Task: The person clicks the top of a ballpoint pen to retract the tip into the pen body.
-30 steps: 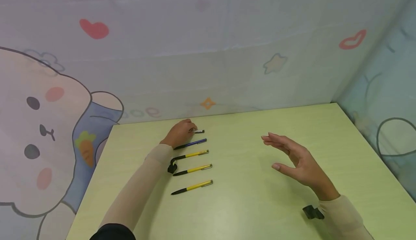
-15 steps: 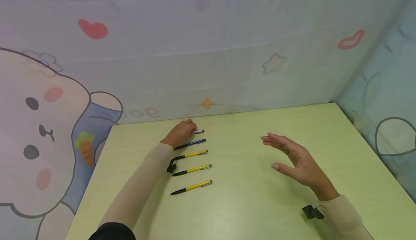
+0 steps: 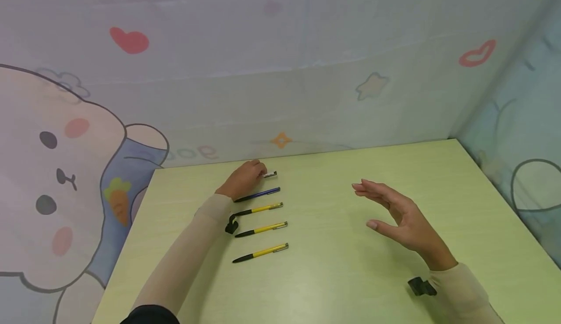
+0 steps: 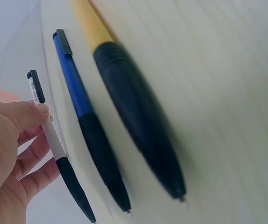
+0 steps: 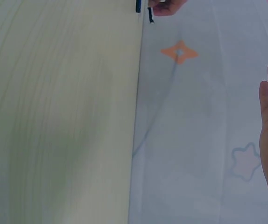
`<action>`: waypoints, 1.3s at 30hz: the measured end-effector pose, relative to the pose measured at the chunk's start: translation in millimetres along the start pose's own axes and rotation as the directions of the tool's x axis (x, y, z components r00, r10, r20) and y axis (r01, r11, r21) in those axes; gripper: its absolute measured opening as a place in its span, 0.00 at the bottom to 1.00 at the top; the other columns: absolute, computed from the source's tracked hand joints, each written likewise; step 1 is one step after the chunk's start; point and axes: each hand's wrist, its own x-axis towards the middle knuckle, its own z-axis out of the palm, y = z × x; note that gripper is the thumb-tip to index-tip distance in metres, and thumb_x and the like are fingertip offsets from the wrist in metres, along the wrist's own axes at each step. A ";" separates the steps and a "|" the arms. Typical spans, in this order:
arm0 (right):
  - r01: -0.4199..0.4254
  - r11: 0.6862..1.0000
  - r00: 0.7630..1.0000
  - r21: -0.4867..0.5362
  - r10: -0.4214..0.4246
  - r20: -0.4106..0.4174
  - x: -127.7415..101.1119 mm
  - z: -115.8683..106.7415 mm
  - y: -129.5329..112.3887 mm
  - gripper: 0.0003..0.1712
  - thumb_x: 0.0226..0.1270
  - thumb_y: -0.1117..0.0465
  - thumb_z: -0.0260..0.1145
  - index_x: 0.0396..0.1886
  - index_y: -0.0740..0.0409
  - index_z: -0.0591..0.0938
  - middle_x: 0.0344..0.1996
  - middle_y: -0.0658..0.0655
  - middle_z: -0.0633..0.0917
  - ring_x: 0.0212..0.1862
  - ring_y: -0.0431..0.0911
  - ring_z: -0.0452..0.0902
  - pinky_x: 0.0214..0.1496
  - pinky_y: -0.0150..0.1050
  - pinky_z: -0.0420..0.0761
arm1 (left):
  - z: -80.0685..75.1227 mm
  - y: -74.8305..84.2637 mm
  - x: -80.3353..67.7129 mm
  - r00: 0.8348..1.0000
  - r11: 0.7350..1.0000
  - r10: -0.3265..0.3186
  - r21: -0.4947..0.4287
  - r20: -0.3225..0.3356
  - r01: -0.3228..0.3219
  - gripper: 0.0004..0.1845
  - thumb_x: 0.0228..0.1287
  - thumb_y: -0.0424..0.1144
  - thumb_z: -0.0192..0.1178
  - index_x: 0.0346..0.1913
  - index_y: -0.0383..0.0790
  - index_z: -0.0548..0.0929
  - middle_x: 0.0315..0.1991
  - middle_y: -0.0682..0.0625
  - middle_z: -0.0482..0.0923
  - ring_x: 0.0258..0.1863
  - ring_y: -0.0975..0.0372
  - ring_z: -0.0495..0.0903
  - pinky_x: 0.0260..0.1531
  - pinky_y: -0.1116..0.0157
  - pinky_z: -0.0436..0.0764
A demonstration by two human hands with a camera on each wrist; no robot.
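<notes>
At the far end of a row of pens, my left hand [image 3: 245,178] pinches a white pen [image 4: 53,140] with a black grip and black clip between thumb and fingers. In the head view only the pen's clip end shows past the fingers. Nearest to that hand lies a blue pen [image 3: 258,195] with a black grip, flat on the table. My right hand [image 3: 399,217] hovers over the right half of the table, fingers straight, thumb apart, holding nothing. The right wrist view catches just the edge of it.
Three yellow pens with black grips lie nearer: the far yellow pen [image 3: 265,208], the middle yellow pen [image 3: 267,228] and the near yellow pen [image 3: 267,252]. The pale table [image 3: 333,275] ends at a printed cloth backdrop [image 3: 219,104]. A small black wrist piece [image 3: 421,286] sits by the right cuff.
The white pen's clip end has risen slightly and tilted in the left hand's pinch. The right hand and the other pens stay as they were; the head view shifts a little.
</notes>
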 end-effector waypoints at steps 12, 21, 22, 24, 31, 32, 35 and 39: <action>0.007 1.000 1.000 0.000 -0.007 0.004 6.5 2.2 -2.0 0.46 0.50 0.90 0.63 0.71 0.82 0.60 0.64 0.79 0.72 0.69 0.56 0.72 0.73 0.38 0.69 | -13.2 10.0 -5.1 0.997 0.993 -0.064 -0.105 -0.041 0.060 0.08 0.75 0.34 0.58 0.51 0.39 0.82 0.46 0.47 0.81 0.43 0.58 0.81 0.45 0.61 0.83; -0.012 1.000 1.000 -0.012 0.012 0.007 8.1 0.5 5.3 0.46 0.50 0.89 0.64 0.72 0.80 0.60 0.65 0.78 0.72 0.69 0.55 0.72 0.72 0.38 0.70 | -29.2 26.3 -10.8 0.993 0.986 -0.047 -0.166 -0.106 0.029 0.08 0.73 0.32 0.59 0.52 0.37 0.80 0.47 0.46 0.80 0.43 0.57 0.82 0.44 0.61 0.84; -0.016 1.000 1.000 -0.013 0.016 0.007 8.1 0.4 5.9 0.46 0.50 0.89 0.64 0.72 0.80 0.60 0.65 0.77 0.72 0.69 0.55 0.72 0.72 0.38 0.70 | -30.3 28.1 -11.1 0.992 0.985 -0.044 -0.172 -0.115 0.023 0.08 0.73 0.31 0.60 0.52 0.37 0.80 0.47 0.46 0.80 0.43 0.57 0.82 0.43 0.60 0.84; -0.021 1.000 1.000 -0.017 0.022 0.008 8.1 0.3 6.7 0.46 0.51 0.89 0.64 0.73 0.80 0.60 0.65 0.77 0.72 0.69 0.55 0.72 0.72 0.38 0.70 | -32.4 31.7 -11.7 0.991 0.981 -0.043 -0.191 -0.130 0.018 0.09 0.72 0.31 0.60 0.52 0.37 0.80 0.47 0.46 0.80 0.42 0.57 0.83 0.43 0.60 0.84; -0.016 1.000 1.000 -0.013 0.016 0.002 11.0 1.1 7.3 0.46 0.50 0.89 0.64 0.72 0.80 0.60 0.65 0.78 0.72 0.69 0.56 0.72 0.72 0.38 0.70 | -40.5 45.9 -13.1 0.985 0.960 -0.073 -0.279 -0.156 0.027 0.10 0.73 0.33 0.60 0.54 0.39 0.80 0.47 0.48 0.81 0.41 0.59 0.84 0.42 0.61 0.85; -0.013 1.000 1.000 -0.009 0.013 0.000 11.9 1.3 6.9 0.46 0.50 0.90 0.63 0.72 0.80 0.60 0.64 0.78 0.72 0.69 0.56 0.72 0.72 0.39 0.70 | -42.5 48.8 -13.8 0.984 0.956 -0.072 -0.294 -0.164 0.021 0.10 0.73 0.33 0.60 0.54 0.40 0.80 0.47 0.48 0.81 0.41 0.59 0.84 0.41 0.60 0.85; -0.009 1.000 1.000 -0.002 0.009 -0.003 14.8 2.1 4.9 0.46 0.50 0.90 0.63 0.72 0.81 0.60 0.64 0.79 0.71 0.69 0.56 0.72 0.72 0.38 0.70 | -48.3 57.1 -15.5 0.980 0.941 -0.065 -0.339 -0.186 -0.001 0.11 0.74 0.34 0.60 0.55 0.40 0.80 0.47 0.48 0.81 0.41 0.60 0.83 0.40 0.60 0.84; -0.016 1.000 1.000 -0.005 0.016 -0.006 18.8 3.6 1.5 0.45 0.51 0.90 0.63 0.72 0.80 0.61 0.64 0.79 0.71 0.69 0.56 0.72 0.72 0.38 0.70 | -55.1 67.2 -17.0 0.977 0.919 -0.068 -0.394 -0.202 -0.017 0.11 0.74 0.34 0.59 0.56 0.41 0.79 0.49 0.49 0.81 0.42 0.60 0.83 0.41 0.60 0.85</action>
